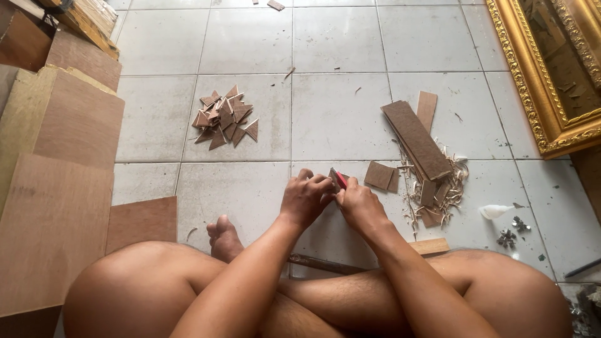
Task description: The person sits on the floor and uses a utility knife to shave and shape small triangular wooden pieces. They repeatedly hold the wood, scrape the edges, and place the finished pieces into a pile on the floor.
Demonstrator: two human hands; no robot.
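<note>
While both hands meet above the floor tile, the left hand (305,199) pinches a small wooden piece (333,178) and the right hand (360,206) closes on a red-handled tool (341,180) touching it.

The triangular offcuts (224,119) are reddish brown on pale grey floor tiles (338,112). The stacked strips (416,139) are darker brown, the mirror frame (532,94) ornate gold.
</note>
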